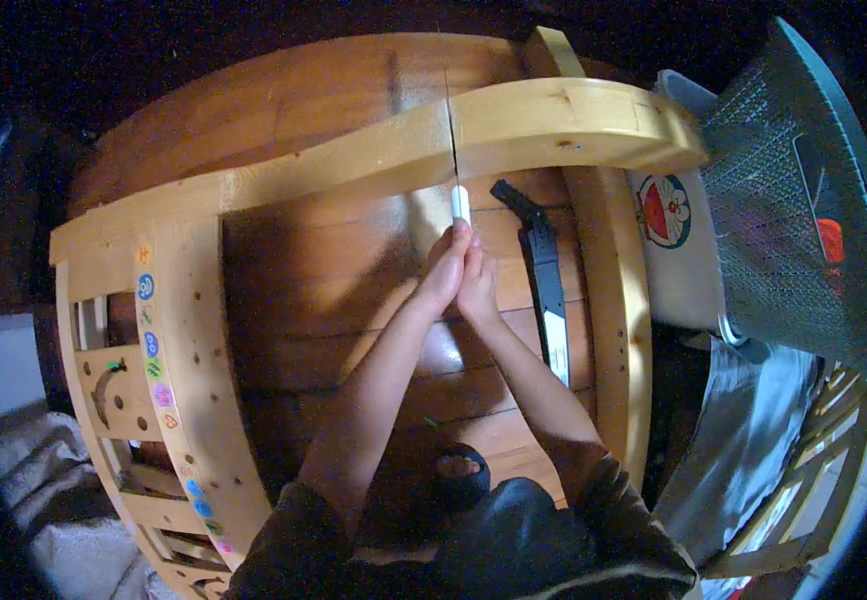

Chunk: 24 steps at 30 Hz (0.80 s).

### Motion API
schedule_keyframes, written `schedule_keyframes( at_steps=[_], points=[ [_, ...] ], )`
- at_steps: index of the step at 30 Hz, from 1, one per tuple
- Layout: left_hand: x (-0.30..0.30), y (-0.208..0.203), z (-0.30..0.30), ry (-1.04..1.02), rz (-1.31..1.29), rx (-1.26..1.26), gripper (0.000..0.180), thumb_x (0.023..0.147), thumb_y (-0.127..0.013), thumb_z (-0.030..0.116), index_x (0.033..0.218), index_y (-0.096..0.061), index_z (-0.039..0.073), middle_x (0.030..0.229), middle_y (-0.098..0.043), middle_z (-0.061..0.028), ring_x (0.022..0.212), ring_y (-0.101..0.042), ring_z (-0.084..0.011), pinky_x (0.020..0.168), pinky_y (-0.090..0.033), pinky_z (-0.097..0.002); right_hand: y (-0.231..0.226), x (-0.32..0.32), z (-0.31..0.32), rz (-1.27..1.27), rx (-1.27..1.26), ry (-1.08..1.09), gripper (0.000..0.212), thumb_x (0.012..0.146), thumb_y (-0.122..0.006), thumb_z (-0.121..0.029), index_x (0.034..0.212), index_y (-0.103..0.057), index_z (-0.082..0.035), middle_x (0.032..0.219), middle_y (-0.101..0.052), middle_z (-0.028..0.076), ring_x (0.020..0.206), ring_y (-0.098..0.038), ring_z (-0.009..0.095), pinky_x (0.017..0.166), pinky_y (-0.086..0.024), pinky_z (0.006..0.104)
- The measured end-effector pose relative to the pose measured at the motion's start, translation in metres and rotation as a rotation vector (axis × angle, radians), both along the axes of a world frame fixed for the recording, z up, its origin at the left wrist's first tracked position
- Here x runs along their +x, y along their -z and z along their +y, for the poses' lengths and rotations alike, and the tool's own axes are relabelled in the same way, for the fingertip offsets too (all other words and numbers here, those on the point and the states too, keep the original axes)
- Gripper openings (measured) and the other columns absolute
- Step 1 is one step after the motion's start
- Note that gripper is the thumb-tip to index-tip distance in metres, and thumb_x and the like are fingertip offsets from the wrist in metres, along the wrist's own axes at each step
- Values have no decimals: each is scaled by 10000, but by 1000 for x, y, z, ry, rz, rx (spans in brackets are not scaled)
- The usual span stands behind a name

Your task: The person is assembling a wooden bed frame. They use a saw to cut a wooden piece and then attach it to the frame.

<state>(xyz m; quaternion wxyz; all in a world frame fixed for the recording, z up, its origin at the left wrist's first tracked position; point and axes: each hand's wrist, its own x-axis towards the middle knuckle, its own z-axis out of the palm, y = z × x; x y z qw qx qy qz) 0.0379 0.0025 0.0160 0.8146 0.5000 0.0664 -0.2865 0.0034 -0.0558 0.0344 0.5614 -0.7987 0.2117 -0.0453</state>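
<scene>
Clasping the white handle, upper centre, our left hand and right hand should hold the blade square to the beam.

"Where do we find the hands?"

"Between the side panel on the left and the right-hand beam, before the crossbeam. The left hand and right hand meet around a bladed tool. Its blade runs past the crossbeam, away from us; whether over or into it, we can't tell."

"What lies about them?"

"On the floor, between the right hand and right-hand beam, we see a bent object. Right of that beam stands a container, then a basket. Nearer us, a cloth lies left of a slatted frame."

"And leftward?"

"Stickers run down the side panel; beyond it we spot a blanket."
</scene>
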Motion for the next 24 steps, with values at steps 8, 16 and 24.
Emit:
schedule_keyframes(
  at_steps=[8,16,24],
  points=[
    [-157,2,22,109,40,-295,321,893,-330,317,731,-449,66,643,-415,7,589,-396,-95,530,-352,-241,20,-155,13,10,-83,-22,350,881,-301,-253,931,-509,24,763,-549,161,665,-526,247,589,-421,341],
    [-208,38,13,-41,101,-114,249,888,-367,278,735,-430,91,601,-404,20,523,-378,-77,464,-333,-228,27,-165,14,141,-11,-35,338,882,-316,-275,856,-506,4,645,-485,94,601,-491,193,530,-402,330],
    [-38,-2,-1,-66,-36,8,397,873,-330,435,832,-462,63,746,-432,11,679,-399,-97,598,-380,-236,10,-33,2,-110,-18,28,363,892,-280,-248,881,-503,39,722,-535,220,632,-522,336,557,-399,387]
  ],
)
